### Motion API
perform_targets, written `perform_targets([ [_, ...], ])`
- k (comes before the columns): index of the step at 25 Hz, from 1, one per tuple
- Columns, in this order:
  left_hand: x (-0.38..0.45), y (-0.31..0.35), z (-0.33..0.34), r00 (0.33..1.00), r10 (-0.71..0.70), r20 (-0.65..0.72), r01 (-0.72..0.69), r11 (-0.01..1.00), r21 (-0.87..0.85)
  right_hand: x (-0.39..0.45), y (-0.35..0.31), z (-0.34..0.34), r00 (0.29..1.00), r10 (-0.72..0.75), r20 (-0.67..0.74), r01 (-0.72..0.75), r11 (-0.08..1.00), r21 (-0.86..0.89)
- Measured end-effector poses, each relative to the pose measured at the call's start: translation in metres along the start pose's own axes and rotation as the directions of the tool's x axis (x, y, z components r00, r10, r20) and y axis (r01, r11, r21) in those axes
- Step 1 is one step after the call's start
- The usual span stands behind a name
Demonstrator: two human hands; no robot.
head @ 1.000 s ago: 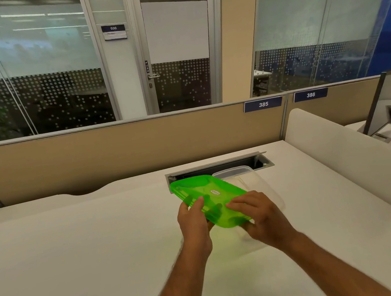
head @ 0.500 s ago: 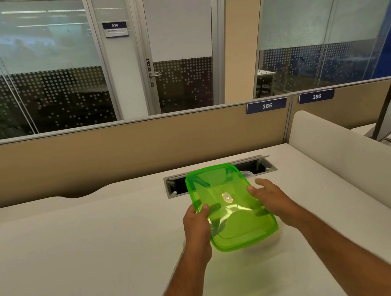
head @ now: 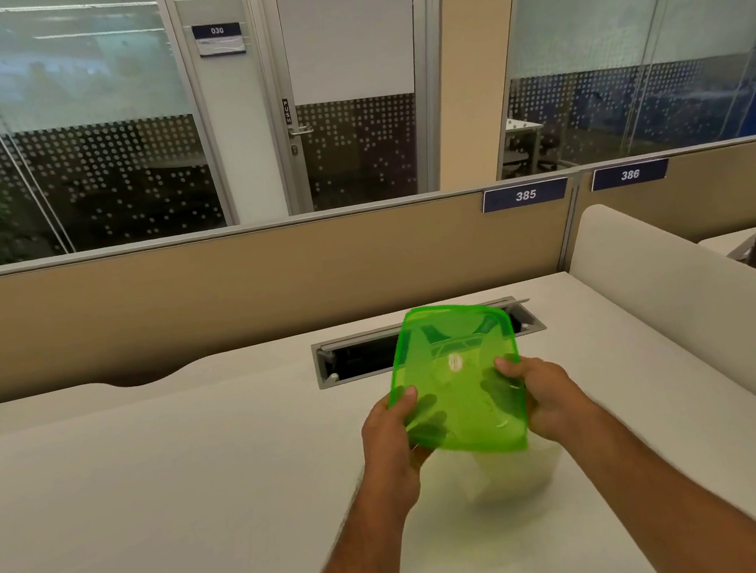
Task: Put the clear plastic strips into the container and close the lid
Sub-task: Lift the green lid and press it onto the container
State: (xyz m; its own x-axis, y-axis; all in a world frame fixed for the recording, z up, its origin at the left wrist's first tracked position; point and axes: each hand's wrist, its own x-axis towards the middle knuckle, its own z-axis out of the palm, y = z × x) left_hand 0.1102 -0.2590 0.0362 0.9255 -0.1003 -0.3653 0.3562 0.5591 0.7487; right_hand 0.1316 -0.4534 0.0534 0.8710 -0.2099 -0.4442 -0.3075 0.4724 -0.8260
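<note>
— What's changing?
— The green lid [head: 459, 379] is tilting up steeper than half a second ago, its far edge now over the cable slot [head: 357, 355].
— Grip?
— Left hand [head: 391, 436] and right hand [head: 545, 391] are pinching its side edges, fingers curled underneath. The clear container [head: 516, 469] is sitting blurred on the desk [head: 151, 492] beneath.

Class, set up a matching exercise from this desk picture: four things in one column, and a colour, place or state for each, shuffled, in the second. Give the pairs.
Things
1. lid
2. left hand
3. cable slot
4. label 385

Descriptions
A. on the beige partition
B. translucent green, held tilted
C. open, dark inside, set in the desk
D. grips the lid's left edge

Pairs: 1-B, 2-D, 3-C, 4-A
</note>
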Motion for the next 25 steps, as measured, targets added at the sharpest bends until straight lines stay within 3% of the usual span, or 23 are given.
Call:
perform_targets([
  [5, 0.000, -0.009, 0.016, 0.997, 0.002, 0.076, 0.009, 0.989, -0.149, 0.002, 0.012, 0.022, 0.999, -0.021, 0.048, 0.006, 0.953, 0.301],
  [8, -0.001, -0.020, 0.031, 0.996, 0.048, 0.077, -0.038, 0.992, -0.121, 0.000, 0.023, 0.037, 0.995, -0.030, 0.093, -0.006, 0.931, 0.366],
  [12, 0.004, -0.025, 0.035, 0.991, 0.124, -0.046, -0.128, 0.988, -0.087, -0.002, 0.030, 0.038, 0.992, -0.046, 0.121, -0.003, 0.927, 0.375],
  [17, 0.007, -0.007, 0.023, 0.989, 0.144, -0.037, -0.147, 0.979, -0.140, -0.003, 0.006, 0.005, 0.989, -0.083, 0.121, 0.031, 0.924, 0.381],
  [20, 0.010, 0.005, 0.015, 0.989, 0.139, -0.055, -0.144, 0.983, -0.114, -0.001, -0.018, -0.023, 0.982, -0.056, 0.179, 0.002, 0.957, 0.290],
  [25, 0.013, 0.006, 0.016, 0.989, 0.128, -0.070, -0.125, 0.991, 0.042, 0.011, -0.037, -0.041, 0.996, -0.024, 0.082, 0.040, 0.979, -0.198],
])
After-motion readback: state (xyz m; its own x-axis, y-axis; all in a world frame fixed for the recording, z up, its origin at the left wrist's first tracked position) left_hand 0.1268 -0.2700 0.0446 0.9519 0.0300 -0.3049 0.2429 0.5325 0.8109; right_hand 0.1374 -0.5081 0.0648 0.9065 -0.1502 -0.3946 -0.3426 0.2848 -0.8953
